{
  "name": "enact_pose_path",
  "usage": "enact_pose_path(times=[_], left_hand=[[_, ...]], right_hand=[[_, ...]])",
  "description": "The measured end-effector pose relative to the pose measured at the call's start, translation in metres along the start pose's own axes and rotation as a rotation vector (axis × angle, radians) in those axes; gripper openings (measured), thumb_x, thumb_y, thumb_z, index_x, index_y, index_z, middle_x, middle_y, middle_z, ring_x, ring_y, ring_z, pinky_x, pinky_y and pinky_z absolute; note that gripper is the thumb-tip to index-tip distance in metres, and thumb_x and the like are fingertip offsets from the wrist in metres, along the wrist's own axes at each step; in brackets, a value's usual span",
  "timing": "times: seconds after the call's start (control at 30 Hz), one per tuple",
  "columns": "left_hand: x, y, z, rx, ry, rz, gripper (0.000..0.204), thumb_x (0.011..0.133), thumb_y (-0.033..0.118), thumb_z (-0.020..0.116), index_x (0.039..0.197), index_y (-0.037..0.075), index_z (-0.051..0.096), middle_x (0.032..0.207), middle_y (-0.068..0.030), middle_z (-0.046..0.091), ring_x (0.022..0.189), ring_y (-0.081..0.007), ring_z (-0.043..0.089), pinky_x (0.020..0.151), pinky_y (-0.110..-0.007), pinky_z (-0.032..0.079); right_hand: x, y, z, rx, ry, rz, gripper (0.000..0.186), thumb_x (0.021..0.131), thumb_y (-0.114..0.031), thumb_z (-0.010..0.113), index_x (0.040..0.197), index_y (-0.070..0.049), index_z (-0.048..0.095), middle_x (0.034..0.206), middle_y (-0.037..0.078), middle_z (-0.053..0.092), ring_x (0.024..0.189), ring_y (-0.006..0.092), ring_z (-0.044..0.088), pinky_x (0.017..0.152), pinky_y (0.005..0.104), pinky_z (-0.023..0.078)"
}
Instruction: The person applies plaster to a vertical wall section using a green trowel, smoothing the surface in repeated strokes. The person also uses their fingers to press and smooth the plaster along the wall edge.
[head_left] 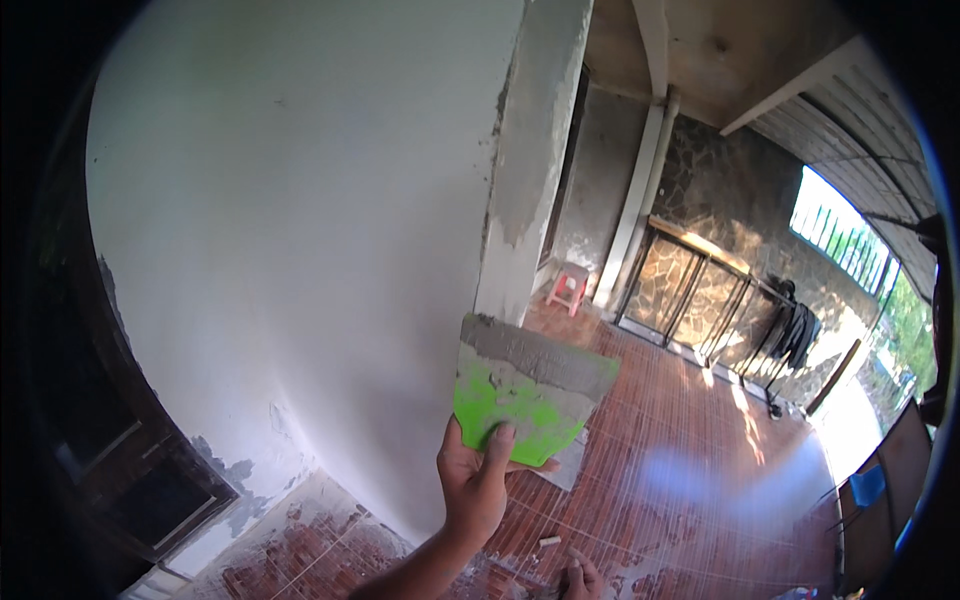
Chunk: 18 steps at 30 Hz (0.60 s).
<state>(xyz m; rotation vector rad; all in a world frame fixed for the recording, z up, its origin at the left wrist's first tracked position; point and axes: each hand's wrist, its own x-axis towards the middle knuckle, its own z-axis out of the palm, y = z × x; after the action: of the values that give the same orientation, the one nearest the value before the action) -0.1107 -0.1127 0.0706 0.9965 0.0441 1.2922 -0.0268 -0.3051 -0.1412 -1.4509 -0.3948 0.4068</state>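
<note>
Head view: two hands are seen, and one green putty spreader [530,398] is held up in front of the white wall's end, above the floor. Its narrow lower end is gripped by the left hand [478,485], with the thumb pressed on the near face and fingers behind. One grey band of putty [545,362] is spread along the tilted upper edge, with smears below it. Only part of the right hand [581,580] is shown at the lower edge; its fingers are bent, and whether anything is held cannot be told.

One white wall [300,200] is ended by one grey-patched pillar [530,150], whose foot is hidden by the spreader. One grey flat piece [567,468] on the tiled floor [650,430] is partly covered too, and one small pale chip [550,541] is seen near the right hand. Farther off, one red-and-white stool [568,290] is placed beyond the pillar. One black metal frame [686,297], topped by one wooden rail [700,245], is set before one stone-clad wall [720,175]; dark cloth [797,335] is hung at its right end. One blue object [868,487] is seen at far right.
</note>
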Motion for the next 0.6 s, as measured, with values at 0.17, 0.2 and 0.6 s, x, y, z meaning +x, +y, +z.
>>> enact_pose_path(times=[0.17, 0.2, 0.6], left_hand=[[-0.048, -0.023, -0.012, -0.007, 0.004, -0.202, 0.046, 0.101, 0.011, 0.049, 0.14, -0.003, 0.029, 0.127, -0.0203, 0.052, 0.102, -0.0359, 0.066, 0.072, -0.056, 0.063], [-0.055, -0.026, -0.013, -0.033, 0.003, -0.217, 0.045, 0.101, 0.01, 0.05, 0.139, -0.004, 0.031, 0.125, -0.0183, 0.054, 0.104, -0.0326, 0.064, 0.077, -0.051, 0.062], [-0.098, -0.032, -0.017, 0.214, 0.057, -0.148, 0.032, 0.095, 0.003, 0.06, 0.126, -0.004, 0.053, 0.117, -0.0091, 0.062, 0.107, -0.0136, 0.058, 0.094, -0.029, 0.046]], right_hand=[[0.007, -0.035, 0.021, 0.179, -0.126, 0.02, 0.034, 0.1, -0.023, 0.054, 0.118, 0.005, 0.063, 0.086, 0.005, 0.063, 0.072, 0.0108, 0.056, 0.066, 0.025, 0.045], [0.008, -0.044, 0.029, 0.233, -0.146, -0.026, 0.038, 0.1, -0.028, 0.055, 0.117, 0.005, 0.064, 0.078, 0.002, 0.062, 0.066, 0.0072, 0.052, 0.063, 0.022, 0.04], [0.01, -0.109, 0.076, 0.393, -0.232, -0.215, 0.021, 0.095, -0.015, 0.065, 0.097, 0.006, 0.069, 0.083, 0.002, 0.067, 0.07, 0.0054, 0.056, 0.065, 0.0221, 0.045]])
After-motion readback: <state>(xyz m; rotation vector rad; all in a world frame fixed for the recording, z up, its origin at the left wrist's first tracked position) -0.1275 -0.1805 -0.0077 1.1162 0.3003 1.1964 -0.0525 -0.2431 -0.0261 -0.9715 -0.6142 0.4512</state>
